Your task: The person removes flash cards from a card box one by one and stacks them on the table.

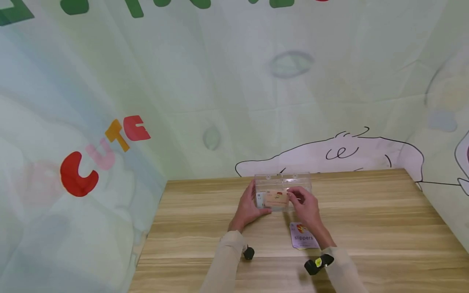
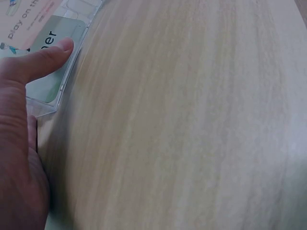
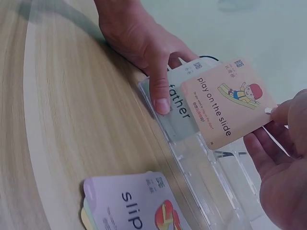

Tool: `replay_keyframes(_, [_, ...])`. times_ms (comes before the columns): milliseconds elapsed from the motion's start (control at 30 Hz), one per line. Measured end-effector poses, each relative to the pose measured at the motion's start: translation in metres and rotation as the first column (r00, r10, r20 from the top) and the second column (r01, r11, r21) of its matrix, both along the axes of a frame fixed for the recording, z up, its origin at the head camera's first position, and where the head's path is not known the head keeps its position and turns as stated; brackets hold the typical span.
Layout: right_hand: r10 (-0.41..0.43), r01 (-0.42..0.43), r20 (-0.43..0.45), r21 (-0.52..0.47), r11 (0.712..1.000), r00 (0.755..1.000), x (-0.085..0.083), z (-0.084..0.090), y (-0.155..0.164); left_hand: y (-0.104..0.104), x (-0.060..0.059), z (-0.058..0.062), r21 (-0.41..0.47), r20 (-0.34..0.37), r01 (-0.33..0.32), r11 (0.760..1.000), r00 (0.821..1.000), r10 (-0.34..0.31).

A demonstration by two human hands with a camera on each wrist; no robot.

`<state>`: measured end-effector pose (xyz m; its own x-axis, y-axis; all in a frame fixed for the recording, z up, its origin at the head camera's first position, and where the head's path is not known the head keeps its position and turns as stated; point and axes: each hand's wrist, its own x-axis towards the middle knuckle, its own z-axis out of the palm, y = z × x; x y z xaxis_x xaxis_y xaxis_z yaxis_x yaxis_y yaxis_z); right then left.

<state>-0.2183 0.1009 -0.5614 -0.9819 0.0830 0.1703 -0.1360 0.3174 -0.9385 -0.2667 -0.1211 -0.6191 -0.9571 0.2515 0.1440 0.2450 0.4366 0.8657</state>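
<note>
A clear plastic box (image 1: 283, 182) stands on the wooden table (image 1: 366, 228). My left hand (image 1: 255, 202) grips its left end, the thumb (image 3: 161, 99) pressed on the front wall over a green "father" card (image 3: 181, 114) inside the box (image 3: 216, 179). My right hand (image 1: 294, 198) pinches a peach "play on the slide" card (image 3: 225, 103) by its right edge and holds it tilted over the box. In the left wrist view the thumb (image 2: 45, 58) lies on the box wall (image 2: 67, 79).
A stack of cards with a purple "slippers" card (image 1: 303, 236) on top lies on the table just in front of my right hand. A printed cloth backdrop (image 1: 220, 81) rises behind and to both sides of the table.
</note>
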Motion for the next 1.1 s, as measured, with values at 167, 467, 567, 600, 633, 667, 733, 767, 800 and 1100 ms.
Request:
replay_keyframes(167, [0.003,-0.004,0.018,0.022,1.000,1.000,0.002,-0.001,0.007,0.000,-0.001,-0.001,-0.026,0.014,-0.007,1.000,1.000,0.008])
replay_keyframes(467, [-0.020,0.018,0.033,0.048,0.999,0.999,0.007,-0.002,0.018,0.000,-0.002,-0.002,-0.047,0.034,-0.009,0.999,0.999,0.010])
replay_keyframes(567, [-0.024,0.022,0.033,0.046,0.999,0.999,0.009,-0.003,0.021,0.000,-0.003,-0.003,-0.036,0.034,-0.006,0.999,0.999,0.007])
replay_keyframes(600, [-0.023,0.022,0.033,0.049,0.999,0.999,0.009,-0.003,0.022,-0.001,-0.003,-0.003,-0.035,0.036,-0.006,0.999,0.999,0.007])
replay_keyframes(633, [-0.023,0.021,0.036,0.053,0.998,0.999,0.010,-0.003,0.023,-0.001,-0.003,-0.003,-0.033,0.040,-0.007,0.999,0.999,0.008])
replay_keyframes(667, [-0.023,0.021,0.042,0.057,0.998,0.999,0.011,-0.004,0.025,-0.001,-0.003,-0.002,-0.034,0.040,-0.008,0.999,0.999,0.009])
replay_keyframes(733, [-0.025,0.021,0.052,0.064,0.998,0.998,0.013,-0.005,0.028,-0.001,-0.002,-0.002,-0.040,0.044,-0.011,0.999,0.999,0.013])
replay_keyframes(767, [-0.023,0.019,0.061,0.067,0.998,0.998,0.014,-0.005,0.029,-0.001,-0.001,-0.001,-0.041,0.044,-0.013,0.999,0.999,0.014])
replay_keyframes(800, [-0.023,0.019,0.067,0.072,0.997,0.997,0.015,-0.006,0.031,-0.001,-0.001,-0.001,-0.045,0.045,-0.014,0.999,0.999,0.016])
replay_keyframes(1100, [-0.037,0.022,0.125,0.117,0.993,0.991,0.024,-0.009,0.043,-0.002,0.000,0.002,-0.012,0.031,-0.008,1.000,0.999,0.009])
